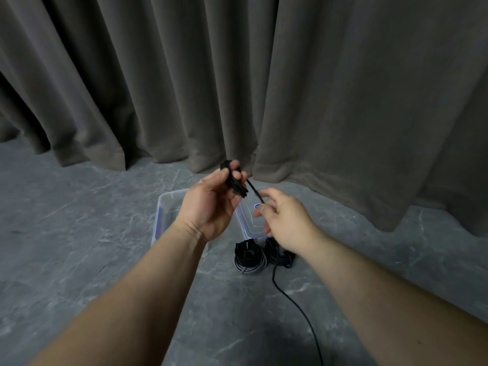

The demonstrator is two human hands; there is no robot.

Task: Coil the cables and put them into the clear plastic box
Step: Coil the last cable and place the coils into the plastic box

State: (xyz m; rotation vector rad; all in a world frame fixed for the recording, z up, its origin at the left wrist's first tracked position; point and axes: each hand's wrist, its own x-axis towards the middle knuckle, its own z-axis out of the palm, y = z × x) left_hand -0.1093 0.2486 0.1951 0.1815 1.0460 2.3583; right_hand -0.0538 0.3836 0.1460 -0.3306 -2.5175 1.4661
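Fingers (232, 178) of left hand (211, 204) are curling round black cable bundle (233, 180). Right hand (285, 217), at four o'clock, is pinching its loose strand (254, 192).

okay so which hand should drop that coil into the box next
Left, probably. The left hand already grips the coil right over the clear box, while the right hand only pinches the loose tail.

Box (165, 207) left of lid (250, 220) — coils (248, 256) in front
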